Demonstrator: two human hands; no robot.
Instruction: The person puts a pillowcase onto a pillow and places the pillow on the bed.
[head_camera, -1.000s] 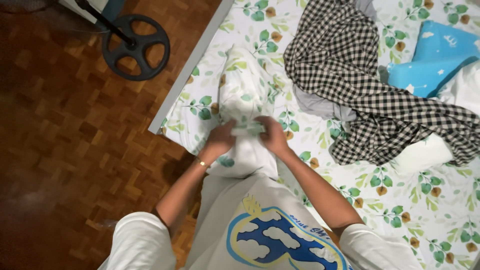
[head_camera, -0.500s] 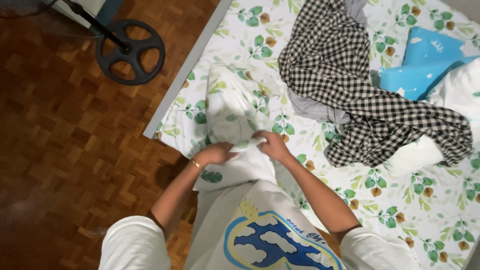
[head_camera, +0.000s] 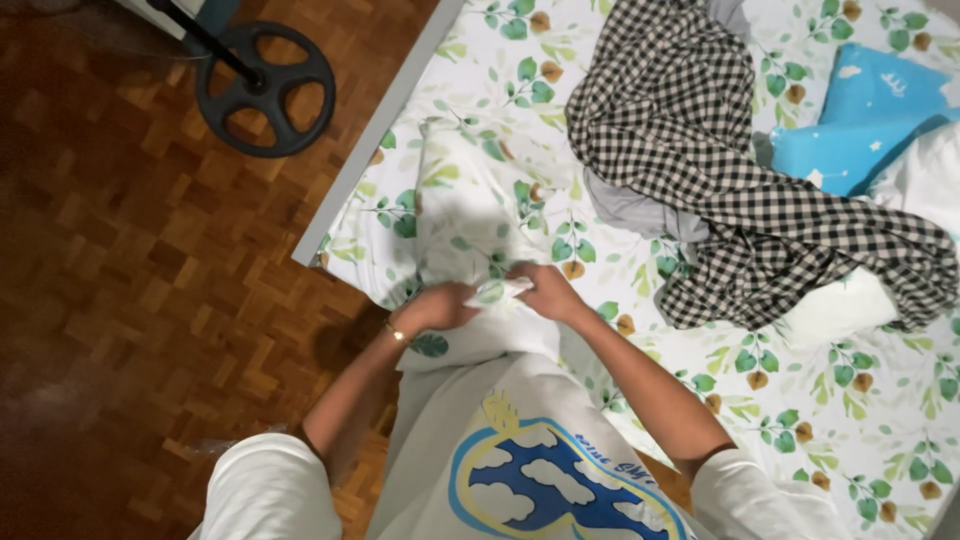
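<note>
Left hand (head_camera: 440, 305) and right hand (head_camera: 545, 292) gripping leaf-print pillow (head_camera: 465, 215), long axis pointing away

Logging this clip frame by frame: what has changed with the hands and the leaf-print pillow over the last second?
Both hands slid toward the pillow's near end: the left hand and right hand now pinch the pillowcase opening together. The checked cloth, blue cushion and round stand base lie as before.

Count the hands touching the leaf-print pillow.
2: the left hand and the right hand both grip the near end of the pillow on the bed.
</note>
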